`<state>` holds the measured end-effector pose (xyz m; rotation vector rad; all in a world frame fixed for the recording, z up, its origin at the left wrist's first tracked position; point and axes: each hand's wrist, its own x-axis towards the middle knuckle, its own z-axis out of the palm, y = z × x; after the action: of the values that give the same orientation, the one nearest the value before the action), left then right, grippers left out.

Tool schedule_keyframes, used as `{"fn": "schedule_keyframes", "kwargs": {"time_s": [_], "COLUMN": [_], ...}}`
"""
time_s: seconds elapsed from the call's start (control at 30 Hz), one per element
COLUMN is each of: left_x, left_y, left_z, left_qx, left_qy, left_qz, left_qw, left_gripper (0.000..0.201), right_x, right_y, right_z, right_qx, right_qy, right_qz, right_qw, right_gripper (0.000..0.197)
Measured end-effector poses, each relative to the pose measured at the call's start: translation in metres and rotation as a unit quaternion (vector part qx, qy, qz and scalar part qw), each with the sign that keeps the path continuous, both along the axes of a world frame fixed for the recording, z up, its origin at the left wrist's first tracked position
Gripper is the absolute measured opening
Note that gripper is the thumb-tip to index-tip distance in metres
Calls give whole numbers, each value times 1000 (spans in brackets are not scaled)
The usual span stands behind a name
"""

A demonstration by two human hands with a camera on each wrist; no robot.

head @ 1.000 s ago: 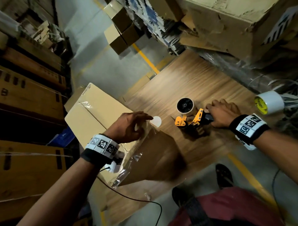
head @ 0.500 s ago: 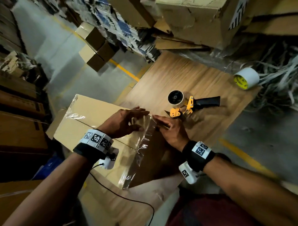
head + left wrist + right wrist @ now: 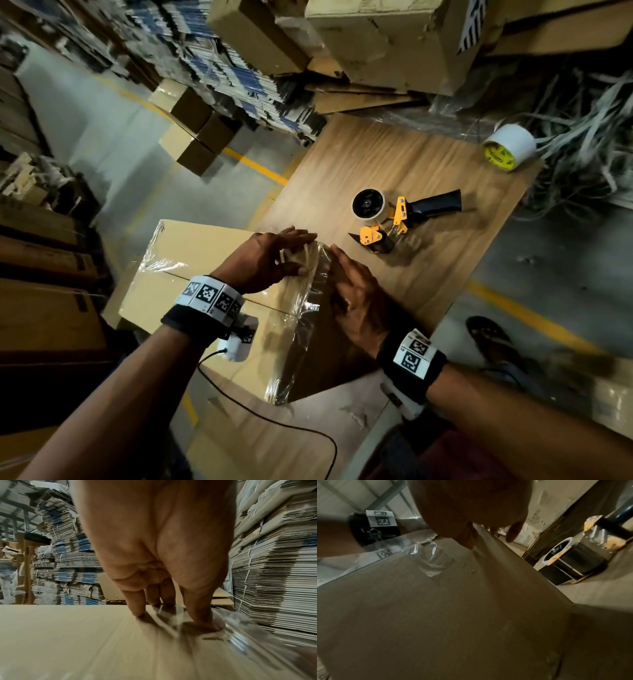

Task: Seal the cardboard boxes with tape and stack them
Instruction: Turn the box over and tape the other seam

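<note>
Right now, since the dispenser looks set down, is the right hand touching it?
Apart. In the head view the right hand lies flat on the cardboard box, and bare wooden board shows between its fingertips and the tape dispenser.

— How is the light?
— Dim overall. The head view bends hard at its edges, with glare on the clear tape (image 3: pixel 310 305).
— And the wrist views?
— The right is murky and soft; the left is brighter, its cardboard box (image 3: pixel 68 635) smeared by blur.
</note>
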<state>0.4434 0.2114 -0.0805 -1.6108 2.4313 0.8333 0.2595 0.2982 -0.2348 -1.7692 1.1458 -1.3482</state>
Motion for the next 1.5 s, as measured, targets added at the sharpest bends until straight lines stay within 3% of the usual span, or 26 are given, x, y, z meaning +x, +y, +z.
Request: {"fn": "schedule_keyframes", "kwargs": {"time_s": [0.07,0.2,0.33,0.43,0.63,0.73,0.87,0.93,1.0,1.1,1.23,1.33,1.4,1.5], "left_x": [0,0,-1,0,2,4,3,6,10,11,15,25,33,47], "left_y": [1,3,3,2,2,3,7,10,13,23,41,60,75,100], "left_z": [0,-1,-1,-1,-3,-3,-2,0,0,-2,3,7,6,2], "left_qx": [2,1,-3,-7,1,-10,-19,-8,-9,-42,-68,-75,-76,-99], "left_qy": [1,4,7,3,4,-8,-11,16,42,42,72,124,146,164], "left_qz": [0,9,19,14,29,49,95,132,168,174,194,241,278,349], "left_qw": [1000,1000,1000,1000,1000,999,995,991,985,983,976,960,946,917], "left_gripper": [72,69,69,69,74,75,84,96,100,88,84,72,66,57], "right_x": [-5,-16,-16,-14,-4,-8,-40,-55,-62,-57,-47,-45,-44,-42], "right_y": [0,-26,-55,-68,-66,-71,-78,-79,-84,-97,-119,-133,-137,-138], "right_z": [-2,5,5,-6,-7,-4,-10,-6,10,47,63,58,52,35], "right_qx": [9,47,163,168,29,55,187,211,199,178,179,161,117,-36], "right_qy": [5,-61,-122,-157,-108,-114,-35,-25,-54,-93,-38,0,23,29], "right_qz": [-9,-93,10,69,-28,22,127,140,143,191,301,302,274,252], "right_qw": [1000,993,979,971,993,992,974,967,968,961,936,939,954,967], "right_gripper": [42,28,27,24,28,18,39,40,33,32,25,21,20,24]}}
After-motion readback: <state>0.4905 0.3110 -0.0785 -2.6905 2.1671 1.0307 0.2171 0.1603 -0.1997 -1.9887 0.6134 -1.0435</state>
